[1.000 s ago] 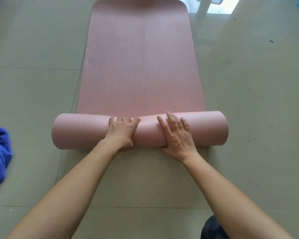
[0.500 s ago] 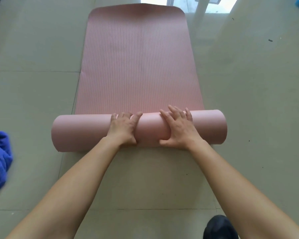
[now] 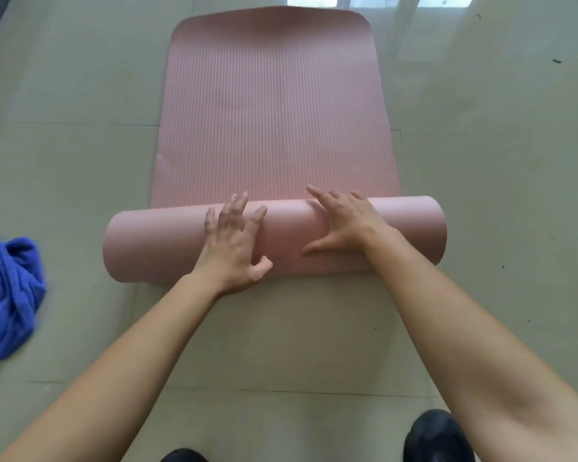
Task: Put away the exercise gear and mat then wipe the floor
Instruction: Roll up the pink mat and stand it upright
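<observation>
Fingers [image 3: 229,215] of the left hand [image 3: 234,255] are spread and nearly straight, pressed flat over the top of the roll [image 3: 154,245]. The thumb lies against the roll's near side. Fingers [image 3: 327,203] of the right hand [image 3: 347,225] are likewise spread and extended, with the thumb stretched out along the roll's near face. Neither hand closes round anything; both bear on the roll with open palms.

Position: the roll sits directly under both sets of fingers and extends past them on either side, farther to the left of the left fingers than to the right of the right ones. The unrolled part of the mat [image 3: 274,111] lies flat beyond the fingertips, running away from them to a far end with rounded corners.

Material: the mat is pink and foam-like. Its flat face carries fine lengthwise ribs, and the roll's outer face is smooth and matte. The roll is a cylinder lying crosswise. The floor [image 3: 481,161] is pale grey-green tile with thin joint lines and a dull sheen.

A blue cloth [image 3: 10,295], soft and crumpled, lies on the floor well to the left of the left fingers, apart from the mat. Dark shoes [image 3: 437,435] show at the near edge, behind the wrists.

Count: one mat, one roll, two hands, one cloth, two shoes.
</observation>
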Available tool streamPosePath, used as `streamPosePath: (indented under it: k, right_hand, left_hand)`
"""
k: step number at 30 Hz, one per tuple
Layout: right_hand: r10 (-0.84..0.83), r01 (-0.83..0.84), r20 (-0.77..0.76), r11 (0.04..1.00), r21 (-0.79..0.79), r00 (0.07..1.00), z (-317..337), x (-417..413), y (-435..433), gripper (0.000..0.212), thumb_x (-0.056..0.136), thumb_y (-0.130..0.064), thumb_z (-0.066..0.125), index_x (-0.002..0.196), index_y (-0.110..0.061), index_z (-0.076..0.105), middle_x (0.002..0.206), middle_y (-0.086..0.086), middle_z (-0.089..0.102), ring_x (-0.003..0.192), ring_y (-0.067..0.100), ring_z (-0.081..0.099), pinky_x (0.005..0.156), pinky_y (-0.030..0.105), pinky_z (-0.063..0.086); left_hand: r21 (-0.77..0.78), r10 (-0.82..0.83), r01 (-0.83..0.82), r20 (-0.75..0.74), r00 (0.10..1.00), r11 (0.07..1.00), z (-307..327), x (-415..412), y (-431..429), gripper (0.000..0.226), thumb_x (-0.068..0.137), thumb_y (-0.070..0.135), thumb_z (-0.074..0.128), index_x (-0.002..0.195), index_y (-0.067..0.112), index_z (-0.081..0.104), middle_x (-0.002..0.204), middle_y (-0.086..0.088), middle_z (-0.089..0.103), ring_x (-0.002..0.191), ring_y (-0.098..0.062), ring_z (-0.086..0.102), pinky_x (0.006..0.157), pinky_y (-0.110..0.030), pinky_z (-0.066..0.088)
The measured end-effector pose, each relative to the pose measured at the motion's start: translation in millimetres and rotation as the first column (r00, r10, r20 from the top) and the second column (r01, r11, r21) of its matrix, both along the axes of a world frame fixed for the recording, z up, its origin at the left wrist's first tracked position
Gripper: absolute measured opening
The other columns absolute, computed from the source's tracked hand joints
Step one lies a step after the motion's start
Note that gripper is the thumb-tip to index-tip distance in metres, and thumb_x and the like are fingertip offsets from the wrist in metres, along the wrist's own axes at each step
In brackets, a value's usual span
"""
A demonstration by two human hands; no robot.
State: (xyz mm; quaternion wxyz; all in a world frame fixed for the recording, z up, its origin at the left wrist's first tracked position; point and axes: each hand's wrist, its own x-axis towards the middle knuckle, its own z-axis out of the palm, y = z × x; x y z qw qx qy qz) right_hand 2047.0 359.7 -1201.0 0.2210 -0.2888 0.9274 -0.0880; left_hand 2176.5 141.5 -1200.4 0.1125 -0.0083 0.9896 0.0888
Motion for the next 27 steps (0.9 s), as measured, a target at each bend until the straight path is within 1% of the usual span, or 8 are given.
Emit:
streamPosePath:
  k: [3,6,12,15,18,21,24,27]
  right_hand:
    - [-0.218,0.194,-0.194,0.972,-0.135,0.956,-13.7,6.5,2.5,0.098,0.079,-0.072,0.064,0.156,-0.020,0.032,0.153,0.011,0.043,0.141,0.031,0.039,0.121,0.051,0.022]
    - [-0.246,0.126,-0.381,0.942,-0.312,0.891,-29.4,37.4,1.8,0.060,0.094,-0.048,0.052,0.144,-0.014,0.050,0.148,0.017,0.048,0.137,0.038,0.045,0.118,0.056,0.026]
    - [-0.030,-0.001,-0.400,0.997,-0.076,0.916,-40.6,72.1,19.9,0.119,0.067,-0.073,0.069,0.160,-0.019,0.019,0.166,0.018,0.011,0.155,0.035,0.008,0.123,0.059,0.009]
    - [-0.048,-0.011,-0.451,0.992,-0.127,0.891,-35.3,73.4,26.1,0.123,0.060,-0.073,0.073,0.158,-0.018,0.024,0.162,0.016,0.026,0.151,0.037,0.022,0.121,0.060,0.012]
    - [0.048,-0.121,-0.453,0.984,-0.134,0.890,-32.7,63.5,30.5,0.119,0.059,-0.082,0.067,0.154,-0.017,0.036,0.154,0.010,0.044,0.142,0.035,0.040,0.119,0.056,0.022]
    - [0.089,-0.130,-0.368,0.988,-0.088,0.926,-25.5,35.2,22.7,0.119,0.063,-0.090,0.053,0.156,-0.019,0.032,0.156,0.009,0.043,0.144,0.029,0.039,0.120,0.052,0.023]
    - [-0.124,0.070,-0.379,0.986,-0.151,0.917,-22.2,6.9,8.4,0.092,0.083,-0.079,0.040,0.151,-0.017,0.041,0.152,0.011,0.048,0.143,0.029,0.040,0.121,0.052,0.020]
    - [-0.282,0.247,-0.311,0.958,-0.147,0.908,-26.0,-7.5,-1.3,0.068,0.100,-0.059,0.031,0.149,-0.014,0.043,0.157,0.011,0.040,0.150,0.027,0.028,0.123,0.049,0.007]
  left_hand:
    - [-0.226,-0.027,0.056,0.132,0.991,0.972,-13.2,-0.2,1.1,0.134,0.066,0.079,0.061,0.152,0.022,-0.023,0.160,-0.014,-0.026,0.147,-0.034,-0.026,0.114,-0.065,-0.013]
    - [-0.320,0.025,0.016,0.122,0.992,0.947,-23.1,-23.3,3.8,0.132,0.068,0.060,0.074,0.151,0.021,-0.021,0.162,-0.016,-0.013,0.150,-0.038,-0.012,0.114,-0.067,-0.005]
    - [-0.231,-0.017,0.060,0.183,0.983,0.971,2.1,-64.8,-7.4,0.098,0.065,0.042,0.077,0.149,0.030,0.027,0.142,-0.002,0.049,0.132,-0.026,0.044,0.113,-0.051,0.027]
    - [-0.018,-0.103,0.119,0.386,0.917,0.993,23.6,-76.5,-20.9,0.087,0.057,0.047,0.083,0.133,0.032,0.045,0.124,0.000,0.063,0.112,-0.026,0.060,0.094,-0.038,0.048]
    - [0.231,-0.158,0.030,0.558,0.815,0.972,29.1,-64.9,-32.3,0.095,0.058,0.041,0.086,0.141,0.028,0.041,0.139,0.000,0.053,0.123,-0.021,0.051,0.104,-0.037,0.044]
    - [0.153,-0.075,0.014,0.399,0.914,0.988,25.9,-44.7,-36.9,0.100,0.068,0.048,0.072,0.153,0.022,0.026,0.160,-0.007,0.023,0.147,-0.024,0.021,0.120,-0.044,0.021]
    - [0.044,-0.003,0.006,-0.074,0.997,0.999,21.4,-30.1,-30.1,0.067,0.086,0.028,0.060,0.148,0.015,0.037,0.157,-0.015,0.028,0.145,-0.033,0.024,0.116,-0.052,0.018]
    - [-0.128,-0.009,0.014,0.040,0.999,0.992,14.1,-28.5,-17.4,0.101,0.082,0.070,0.054,0.156,0.015,0.013,0.162,-0.015,0.011,0.150,-0.034,0.007,0.117,-0.060,0.004]
